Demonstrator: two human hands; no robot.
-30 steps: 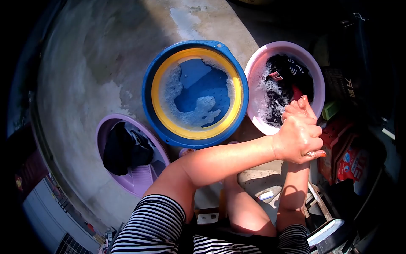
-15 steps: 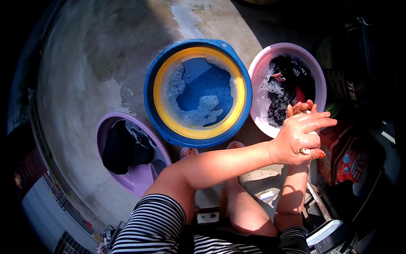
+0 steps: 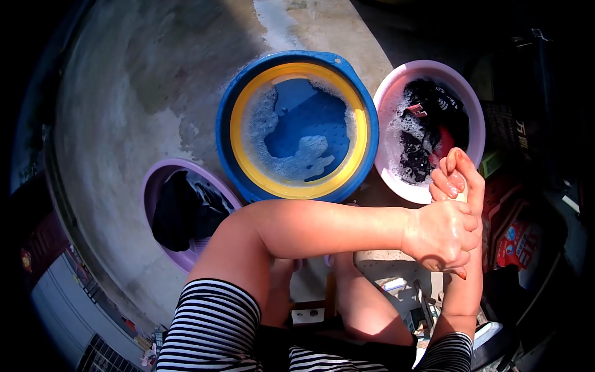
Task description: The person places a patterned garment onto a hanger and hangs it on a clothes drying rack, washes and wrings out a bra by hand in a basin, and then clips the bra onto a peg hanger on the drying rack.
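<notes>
My left hand (image 3: 441, 237) is closed in a fist against the wrist and lower palm of my right hand. My right hand (image 3: 457, 177) points upward, wet, its fingers bent around something pale that mostly hides between the two hands; I cannot make out what it is. Just beyond them stands a pink basin (image 3: 385, 166) holding dark wet clothes (image 3: 416, 144), a red piece and suds. To its left is a blue basin (image 3: 224, 118) with a yellow inner ring, holding water and patches of foam (image 3: 304, 158).
A purple basin (image 3: 149, 180) with a ridged washboard surface holds dark cloth (image 3: 176, 214) at the left, on the concrete floor (image 3: 124, 111). Red packaging (image 3: 520, 242) and dark boxes stand at the right. My bare legs and a low stool are below.
My left hand has closed from spread fingers into a fist and slid down toward my right wrist. My right hand now shows above it. The view has shifted slightly.
</notes>
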